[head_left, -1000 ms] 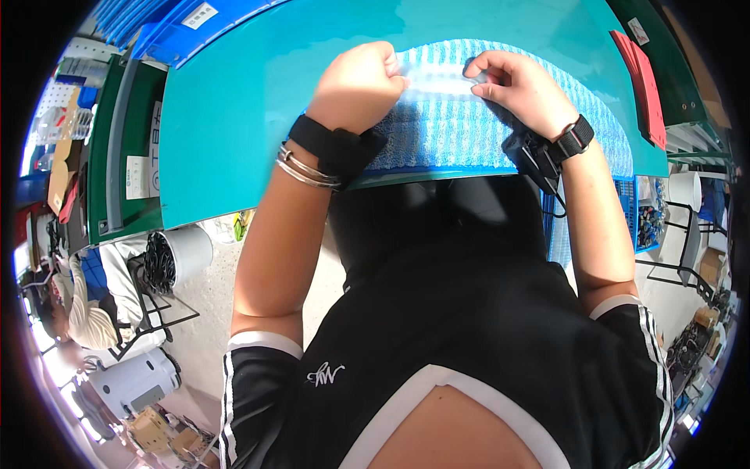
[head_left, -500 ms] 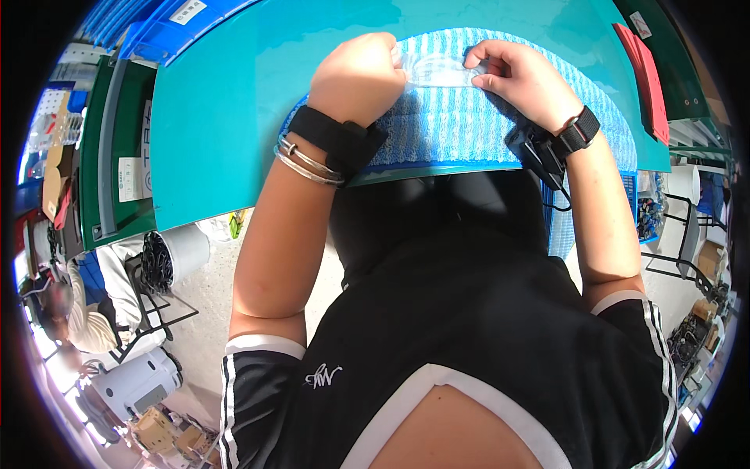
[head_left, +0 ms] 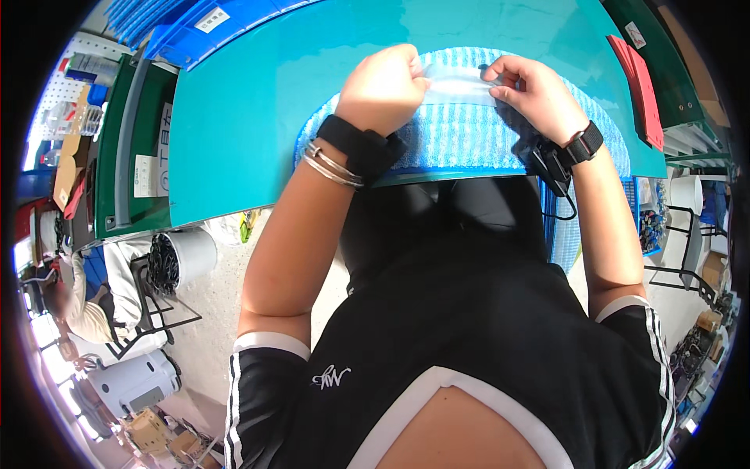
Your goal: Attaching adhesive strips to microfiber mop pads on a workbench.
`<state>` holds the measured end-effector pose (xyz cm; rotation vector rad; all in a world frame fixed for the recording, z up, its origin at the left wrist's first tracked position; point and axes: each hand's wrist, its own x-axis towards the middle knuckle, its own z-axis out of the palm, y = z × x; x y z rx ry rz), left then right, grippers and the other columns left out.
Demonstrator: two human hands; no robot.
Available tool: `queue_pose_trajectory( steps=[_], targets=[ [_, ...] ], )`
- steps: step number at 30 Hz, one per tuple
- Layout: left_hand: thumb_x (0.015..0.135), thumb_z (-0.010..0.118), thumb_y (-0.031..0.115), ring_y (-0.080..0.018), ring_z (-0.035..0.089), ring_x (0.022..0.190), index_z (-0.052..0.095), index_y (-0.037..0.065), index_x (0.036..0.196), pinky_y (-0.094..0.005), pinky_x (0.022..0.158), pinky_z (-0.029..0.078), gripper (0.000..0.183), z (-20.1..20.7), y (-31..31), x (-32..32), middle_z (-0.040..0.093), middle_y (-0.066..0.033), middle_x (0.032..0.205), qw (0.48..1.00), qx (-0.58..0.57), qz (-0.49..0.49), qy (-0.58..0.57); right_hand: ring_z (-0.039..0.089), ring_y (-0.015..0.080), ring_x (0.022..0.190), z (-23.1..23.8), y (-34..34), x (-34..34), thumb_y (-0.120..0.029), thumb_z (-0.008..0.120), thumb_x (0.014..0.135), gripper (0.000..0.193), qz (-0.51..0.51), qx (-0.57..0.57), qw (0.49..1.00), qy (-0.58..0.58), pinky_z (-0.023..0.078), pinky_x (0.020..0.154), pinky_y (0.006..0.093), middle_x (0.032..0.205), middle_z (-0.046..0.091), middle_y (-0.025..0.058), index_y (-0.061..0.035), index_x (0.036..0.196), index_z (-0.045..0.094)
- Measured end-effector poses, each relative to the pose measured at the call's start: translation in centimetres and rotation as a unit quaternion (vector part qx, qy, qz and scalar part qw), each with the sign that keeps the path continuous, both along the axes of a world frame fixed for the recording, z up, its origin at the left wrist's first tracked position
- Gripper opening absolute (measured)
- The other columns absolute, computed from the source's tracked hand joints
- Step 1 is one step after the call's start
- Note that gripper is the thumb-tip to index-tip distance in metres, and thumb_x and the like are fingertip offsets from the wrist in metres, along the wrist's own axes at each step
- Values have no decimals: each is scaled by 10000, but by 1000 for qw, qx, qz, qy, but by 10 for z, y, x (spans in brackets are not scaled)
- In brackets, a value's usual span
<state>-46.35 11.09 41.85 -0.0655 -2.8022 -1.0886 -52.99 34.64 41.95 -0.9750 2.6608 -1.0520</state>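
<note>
A clear, shiny plastic bag (head_left: pixel 457 84) is stretched between my two hands above a blue-and-white striped mat (head_left: pixel 469 137). My left hand (head_left: pixel 384 90) is closed in a fist around the bag's left end. At the other end, the curled fingers and thumb of my right hand (head_left: pixel 539 95) pinch the bag's edge. Glare washes out the bag, so I cannot make out whether anything is inside. The mat lies on the near edge of the teal table top (head_left: pixel 242 133). A small black device (head_left: pixel 551 168) is strapped beneath my right wrist.
Blue plastic bins (head_left: pixel 211 31) stand at the table's far left. Red flat pieces (head_left: pixel 639 94) lie at the right edge. A white bucket with black contents (head_left: pixel 191 258) stands on the floor at left, near a seated person (head_left: pixel 94 313).
In the picture, the table, the mat and both hands sit slightly lower and the left hand farther right. My grip on the bag looks the same.
</note>
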Motion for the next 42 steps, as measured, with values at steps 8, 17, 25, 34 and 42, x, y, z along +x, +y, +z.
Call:
queue_pose_trajectory(
  steps=[8, 17, 25, 34, 42],
  targets=[
    [815, 667, 148, -238, 462, 614, 452, 57, 737, -367, 609, 424, 247, -6, 11, -7, 478, -110, 643, 999, -31, -24, -32, 584, 161, 681, -15, 9, -13, -119, 685, 883, 126, -7, 6, 999, -38, 484, 659, 304, 723, 601, 39, -92, 1005, 671],
    [794, 658, 131, -247, 466, 613, 450, 54, 730, -359, 604, 431, 230, -12, 15, -8, 457, -118, 643, 998, -66, -3, 10, 577, 143, 665, -23, 11, -18, -124, 686, 890, 128, 19, -22, 999, -31, 472, 633, 296, 716, 598, 31, -95, 1014, 669],
    [790, 661, 129, -240, 431, 602, 438, 55, 721, -357, 592, 419, 246, -13, 16, -6, 439, -114, 636, 998, -44, 3, 34, 548, 109, 693, -15, 10, -15, -90, 690, 869, 152, 7, 8, 998, -55, 456, 647, 272, 734, 571, 4, -78, 1015, 646],
    [825, 657, 117, -216, 414, 614, 430, 55, 753, -341, 585, 401, 246, 5, 29, -4, 438, -108, 657, 998, -68, -4, 4, 599, 150, 681, -12, 22, -15, -136, 700, 855, 172, 11, -34, 997, -61, 485, 647, 308, 724, 617, 42, -73, 1013, 669],
    [842, 666, 117, -199, 420, 617, 431, 56, 754, -333, 583, 398, 259, -2, 44, -13, 441, -86, 654, 996, -87, -16, -8, 591, 178, 661, -10, 40, -17, -133, 686, 858, 172, -6, 0, 999, -43, 481, 634, 331, 699, 594, 48, -83, 1021, 665]
  ],
)
